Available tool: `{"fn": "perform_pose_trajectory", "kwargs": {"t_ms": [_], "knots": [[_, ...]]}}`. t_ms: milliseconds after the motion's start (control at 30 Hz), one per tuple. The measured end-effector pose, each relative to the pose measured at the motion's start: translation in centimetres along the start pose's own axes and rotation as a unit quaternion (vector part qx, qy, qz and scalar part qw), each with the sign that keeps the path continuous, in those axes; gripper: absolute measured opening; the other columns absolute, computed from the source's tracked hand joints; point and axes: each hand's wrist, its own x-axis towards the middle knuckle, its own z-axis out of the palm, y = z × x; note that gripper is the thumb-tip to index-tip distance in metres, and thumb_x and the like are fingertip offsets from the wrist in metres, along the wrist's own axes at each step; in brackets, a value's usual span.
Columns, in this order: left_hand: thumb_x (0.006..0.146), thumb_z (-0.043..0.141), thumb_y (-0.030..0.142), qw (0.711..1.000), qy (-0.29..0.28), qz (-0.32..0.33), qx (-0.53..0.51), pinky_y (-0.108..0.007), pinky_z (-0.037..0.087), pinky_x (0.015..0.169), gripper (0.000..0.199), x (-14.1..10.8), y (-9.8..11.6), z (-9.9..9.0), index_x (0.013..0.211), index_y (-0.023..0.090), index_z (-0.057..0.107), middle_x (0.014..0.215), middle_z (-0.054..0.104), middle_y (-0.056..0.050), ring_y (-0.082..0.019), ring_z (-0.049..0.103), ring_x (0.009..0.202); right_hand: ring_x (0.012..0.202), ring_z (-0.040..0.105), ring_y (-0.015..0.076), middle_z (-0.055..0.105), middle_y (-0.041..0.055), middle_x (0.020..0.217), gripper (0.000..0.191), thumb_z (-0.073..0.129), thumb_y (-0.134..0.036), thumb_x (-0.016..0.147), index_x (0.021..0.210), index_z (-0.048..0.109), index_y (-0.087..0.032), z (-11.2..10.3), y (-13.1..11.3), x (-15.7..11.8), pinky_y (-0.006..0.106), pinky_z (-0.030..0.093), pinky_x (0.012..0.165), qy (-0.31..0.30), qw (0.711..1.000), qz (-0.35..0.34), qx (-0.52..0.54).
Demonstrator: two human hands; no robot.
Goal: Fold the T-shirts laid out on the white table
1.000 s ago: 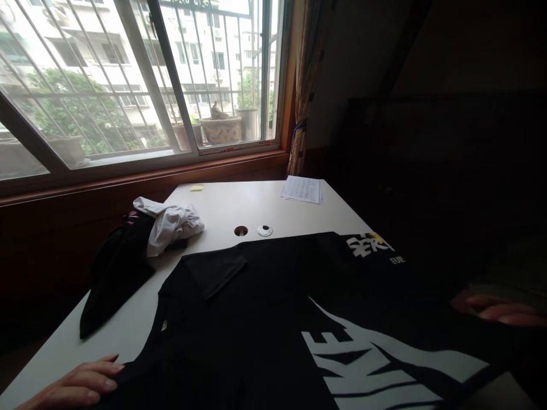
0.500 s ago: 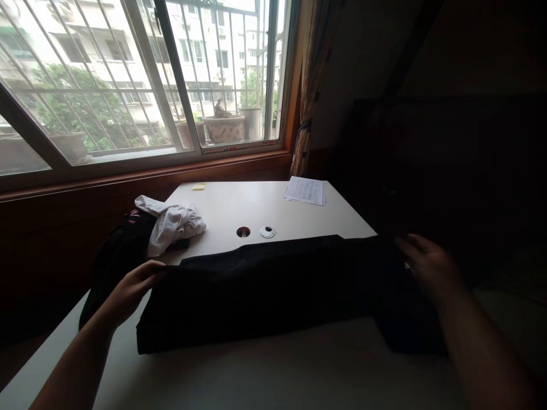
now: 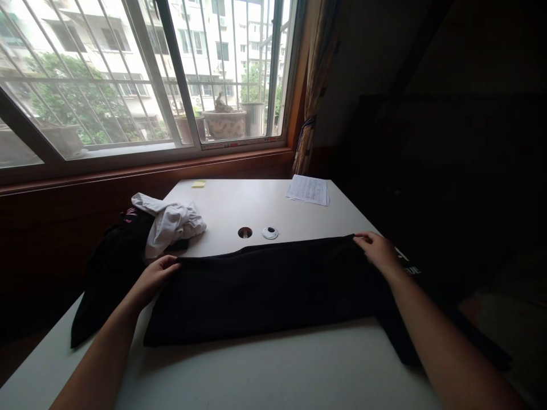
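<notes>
A folded black garment (image 3: 265, 290) stretches across the white table (image 3: 273, 370) in front of me. My left hand (image 3: 158, 276) pinches its far left corner. With the fingertips of my right hand (image 3: 376, 250), I grip the far edge towards the right end. Beyond that hand, dark cloth with white lettering hangs past the table's right side, partly hidden by my forearm. The kind of garment cannot be made out.
At the left lie a crumpled white cloth (image 3: 175, 225) and a dark garment (image 3: 111, 267) draped over the edge. Papers (image 3: 308, 189), a yellow note (image 3: 198, 184), a cable hole (image 3: 245, 233) and a round white cover (image 3: 269, 233) are farther back, below a barred window (image 3: 141, 80).
My right hand has moved left along the garment's far edge, and white lettering now shows beyond it. My left hand has shifted slightly right, still pinching its corner.
</notes>
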Motion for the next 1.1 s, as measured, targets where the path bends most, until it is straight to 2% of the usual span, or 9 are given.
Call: {"fn": "perform_pose_trajectory", "kwargs": {"t_ms": [67,167,300,433,533,633,767,900,1100], "knots": [[0.068,0.083,0.058,1.0,0.013,0.008,0.016,-0.035,0.057,0.075,0.061,0.0,0.0,0.2,0.112,0.018,0.069,0.099,0.074,-0.009,-0.027,0.071,0.089,0.09,0.07,0.0266,0.073,0.0127,0.103,0.026,0.064,-0.034,0.083,0.103,0.07,-0.018,0.8,-1.2,-0.2,0.04,0.058,0.08,0.025,0.998,-0.042,-0.037],[0.068,0.082,0.061,0.998,0.021,0.032,0.058,-0.035,0.056,0.077,0.071,-0.1,0.3,0.5,0.124,0.02,0.067,0.099,0.073,-0.008,-0.028,0.071,0.092,0.103,0.066,0.0279,0.069,0.0126,0.112,0.021,0.064,-0.029,0.085,0.102,0.07,-0.02,2.5,-4.3,-0.9,0.043,0.056,0.091,0.037,0.989,-0.125,-0.074],[0.066,0.08,0.065,0.994,0.024,0.043,0.102,-0.034,0.056,0.073,0.074,-0.2,0.5,0.6,0.125,0.02,0.069,0.099,0.072,-0.008,-0.028,0.071,0.088,0.106,0.064,0.0254,0.069,0.008,0.107,0.015,0.059,-0.029,0.093,0.1,0.071,-0.022,6.3,-9.9,-3.2,0.043,0.052,0.097,-0.085,0.97,-0.223,-0.036],[0.067,0.08,0.064,0.995,0.014,0.039,0.095,-0.034,0.056,0.074,0.07,-0.3,0.3,0.4,0.122,0.021,0.072,0.104,0.073,-0.009,-0.029,0.071,0.091,0.106,0.064,0.0224,0.067,0.0054,0.114,0.019,0.064,-0.032,0.094,0.111,0.071,-0.026,11.0,-14.9,-6.4,0.039,0.053,0.096,-0.258,0.91,-0.322,0.034],[0.069,0.081,0.061,0.996,0.009,0.037,0.086,-0.034,0.056,0.075,0.066,-0.6,0.1,0.0,0.121,0.02,0.072,0.103,0.073,-0.009,-0.029,0.07,0.092,0.111,0.062,0.0229,0.065,0.0066,0.121,0.025,0.068,-0.031,0.093,0.118,0.069,-0.026,14.3,-17.4,-8.5,0.039,0.051,0.099,-0.287,0.875,-0.386,0.059],[0.07,0.083,0.056,0.998,-0.006,0.034,0.06,-0.032,0.054,0.074,0.064,-1.1,0.3,-0.4,0.122,0.021,0.071,0.098,0.073,-0.007,-0.026,0.069,0.089,0.113,0.06,0.0253,0.067,0.0076,0.116,0.031,0.071,-0.032,0.092,0.122,0.068,-0.026,16.6,-18.7,-9.8,0.044,0.048,0.104,-0.278,0.857,-0.431,0.053],[0.071,0.085,0.051,0.999,-0.022,0.031,0.002,-0.032,0.053,0.075,0.066,-1.9,1.4,-0.6,0.127,0.021,0.069,0.093,0.072,-0.006,-0.024,0.069,0.087,0.106,0.061,0.026,0.067,0.0079,0.109,0.028,0.072,-0.034,0.091,0.117,0.07,-0.024,17.6,-19.2,-10.1,0.046,0.049,0.101,-0.257,0.864,-0.432,0.033],[0.069,0.086,0.051,0.998,-0.009,0.044,-0.046,-0.035,0.054,0.081,0.069,-2.4,2.4,-0.3,0.128,0.02,0.069,0.102,0.072,-0.01,-0.027,0.068,0.096,0.103,0.061,0.0254,0.068,0.0078,0.108,0.022,0.07,-0.038,0.093,0.11,0.073,-0.025,17.5,-20.2,-10.1,0.044,0.051,0.096,-0.261,0.862,-0.434,0.039],[0.07,0.087,0.048,0.996,-0.01,0.09,-0.018,-0.037,0.05,0.094,0.061,-2.8,2.6,-0.1,0.124,0.024,0.073,0.116,0.073,-0.008,-0.03,0.062,0.113,0.108,0.064,0.0242,0.07,0.0079,0.115,0.031,0.069,-0.041,0.093,0.119,0.071,-0.025,18.9,-23.5,-11.8,0.039,0.051,0.098,-0.306,0.821,-0.474,0.087]]}}
